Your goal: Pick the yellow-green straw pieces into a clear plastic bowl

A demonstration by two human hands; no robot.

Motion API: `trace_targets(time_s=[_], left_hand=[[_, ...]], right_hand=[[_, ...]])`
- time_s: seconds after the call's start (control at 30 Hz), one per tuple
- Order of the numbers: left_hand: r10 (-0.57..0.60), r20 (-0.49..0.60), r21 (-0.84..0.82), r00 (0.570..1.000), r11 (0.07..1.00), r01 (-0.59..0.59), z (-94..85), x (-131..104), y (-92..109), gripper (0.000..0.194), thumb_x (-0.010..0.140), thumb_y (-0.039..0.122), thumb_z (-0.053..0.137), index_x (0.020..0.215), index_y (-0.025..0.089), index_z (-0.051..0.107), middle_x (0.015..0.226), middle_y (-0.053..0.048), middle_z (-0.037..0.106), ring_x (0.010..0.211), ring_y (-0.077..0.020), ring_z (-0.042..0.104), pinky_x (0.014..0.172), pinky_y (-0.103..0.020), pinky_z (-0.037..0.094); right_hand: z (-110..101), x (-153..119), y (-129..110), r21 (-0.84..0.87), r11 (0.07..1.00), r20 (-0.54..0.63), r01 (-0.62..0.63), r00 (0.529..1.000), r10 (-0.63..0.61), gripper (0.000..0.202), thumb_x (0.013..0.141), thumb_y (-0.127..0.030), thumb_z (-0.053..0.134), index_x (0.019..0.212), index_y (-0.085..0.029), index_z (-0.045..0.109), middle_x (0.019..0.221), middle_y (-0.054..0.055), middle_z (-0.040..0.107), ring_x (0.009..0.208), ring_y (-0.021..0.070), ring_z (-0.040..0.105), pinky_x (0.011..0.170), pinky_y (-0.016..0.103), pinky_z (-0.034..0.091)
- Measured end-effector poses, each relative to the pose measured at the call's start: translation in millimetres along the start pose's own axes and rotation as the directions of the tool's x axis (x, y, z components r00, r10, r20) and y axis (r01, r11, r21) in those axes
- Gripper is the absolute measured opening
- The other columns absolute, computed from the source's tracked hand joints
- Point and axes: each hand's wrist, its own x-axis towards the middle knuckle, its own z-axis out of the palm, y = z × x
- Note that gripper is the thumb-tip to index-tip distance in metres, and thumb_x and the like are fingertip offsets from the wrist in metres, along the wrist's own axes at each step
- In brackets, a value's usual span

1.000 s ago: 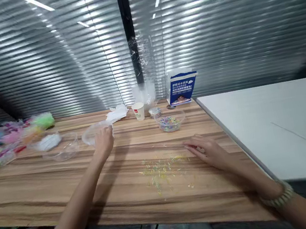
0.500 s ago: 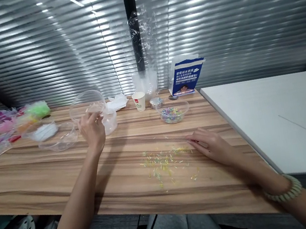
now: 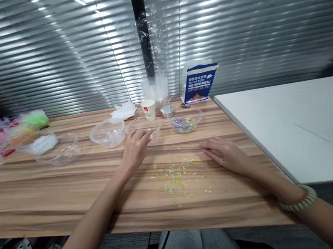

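My left hand is at the near rim of a clear round bowl, its fingers closed on that bowl's edge. Another clear bowl stands just left of it. My right hand rests near the table's right side, fingertips pinched on a thin item too fine to make out. Between the hands, small yellow and green bits lie scattered on the wooden table. Behind them stands a clear bowl of multicoloured pieces.
A paper cup, a small round tin, white tissue and a blue packet line the back. More clear bowls and colourful bags are at left. A white table adjoins at right.
My left hand has moved right and lowered. The clear bowl it held up at left now stands on the table beside the other bowl. My right hand has barely moved.
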Motion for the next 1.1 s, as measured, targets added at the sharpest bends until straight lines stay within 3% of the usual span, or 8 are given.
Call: trace_targets(time_s=[0.07, 0.17, 0.3, 0.4, 0.63, 0.77, 0.93, 1.1], left_hand=[[-0.005, -0.004, -0.005, 1.0, 1.0, 0.005, 0.2, -1, -2, 0.025, 0.086, 0.01, 0.05, 0.108, 0.016, 0.06, 0.088, -0.006, 0.067, 0.084, -0.0191, 0.059, 0.079, -0.034, 0.043], [-0.078, -0.128, -0.022, 0.989, 0.997, 0.076, -6.3, 1, -11, 0.019, 0.088, 0.013, 0.049, 0.102, 0.018, 0.062, 0.085, -0.005, 0.066, 0.084, -0.0186, 0.059, 0.079, -0.033, 0.044], [-0.231, -0.341, -0.053, 0.911, 0.973, 0.227, -17.3, 5, -23, 0.021, 0.091, 0.019, 0.046, 0.105, 0.019, 0.062, 0.086, -0.005, 0.065, 0.085, -0.0177, 0.058, 0.079, -0.032, 0.044], [-0.267, -0.364, -0.082, 0.892, 0.963, 0.255, -16.2, 3, -30, 0.023, 0.092, 0.018, 0.043, 0.106, 0.017, 0.062, 0.087, -0.006, 0.064, 0.084, -0.0168, 0.058, 0.077, -0.03, 0.045], [-0.116, -0.169, -0.123, 0.979, 0.988, 0.096, 4.4, -4, -34, 0.031, 0.093, 0.013, 0.036, 0.109, 0.02, 0.061, 0.091, -0.006, 0.066, 0.091, -0.0167, 0.057, 0.095, -0.039, 0.041], [-0.082, -0.055, -0.217, 0.995, 0.974, 0.069, 10.4, -4, -23, 0.031, 0.091, 0.011, 0.038, 0.109, 0.021, 0.061, 0.101, -0.007, 0.064, 0.1, -0.0176, 0.055, 0.096, -0.041, 0.041], [-0.388, 0.018, -0.234, 0.921, 0.894, 0.381, 28.8, -14, -24, 0.052, 0.085, 0.018, 0.048, 0.135, 0.013, 0.036, 0.13, -0.018, 0.045, 0.122, -0.0259, 0.042, 0.101, -0.046, 0.037], [-0.352, 0.308, -0.178, 0.884, 0.891, 0.417, 43.4, -25, -41, 0.047, 0.088, 0.024, 0.04, 0.13, 0.003, 0.037, 0.131, -0.023, 0.045, 0.128, -0.0296, 0.038, 0.105, -0.049, 0.033]], right_hand=[[0, 0, 0, 0.003, 1.0, 0.003, 0.0, 1.0, 0.0, 0.02, 0.092, -0.019, 0.042, 0.1, -0.016, 0.06, 0.089, 0.009, 0.064, 0.085, 0.0206, 0.057, 0.074, 0.037, 0.05], [1, 0, -1, 0.016, 1.0, 0.015, 0.01, 1.0, -0.01, 0.02, 0.092, -0.019, 0.042, 0.101, -0.016, 0.06, 0.093, 0.009, 0.064, 0.087, 0.0207, 0.057, 0.075, 0.037, 0.05], [2, 0, -2, 0.012, 1.0, 0.032, 0.018, 0.999, -0.018, 0.022, 0.093, -0.021, 0.041, 0.103, -0.016, 0.059, 0.096, 0.01, 0.064, 0.089, 0.0217, 0.056, 0.077, 0.039, 0.05], [2, -1, -2, 0.007, 1.0, 0.036, 0.02, 0.999, -0.02, 0.023, 0.093, -0.022, 0.04, 0.103, -0.016, 0.06, 0.095, 0.01, 0.064, 0.088, 0.0219, 0.056, 0.075, 0.039, 0.05], [2, -1, -3, 0.017, 1.0, 0.063, -0.007, 0.998, 0.006, 0.024, 0.093, -0.023, 0.04, 0.104, -0.018, 0.06, 0.094, 0.009, 0.064, 0.089, 0.0227, 0.056, 0.077, 0.04, 0.05], [2, -1, -4, 0.031, 1.0, 0.064, -0.007, 0.998, 0.005, 0.023, 0.093, -0.023, 0.04, 0.1, -0.019, 0.061, 0.091, 0.008, 0.064, 0.087, 0.0223, 0.056, 0.076, 0.041, 0.05], [2, 0, -5, 0.022, 1.0, 0.066, -0.022, 0.998, 0.021, 0.024, 0.092, -0.023, 0.04, 0.1, -0.018, 0.062, 0.091, 0.009, 0.064, 0.086, 0.0226, 0.056, 0.075, 0.041, 0.05], [4, -1, -3, 0.021, 1.0, 0.077, -0.017, 0.997, 0.016, 0.025, 0.093, -0.023, 0.04, 0.103, -0.016, 0.061, 0.097, 0.01, 0.064, 0.092, 0.0231, 0.057, 0.079, 0.043, 0.05]])
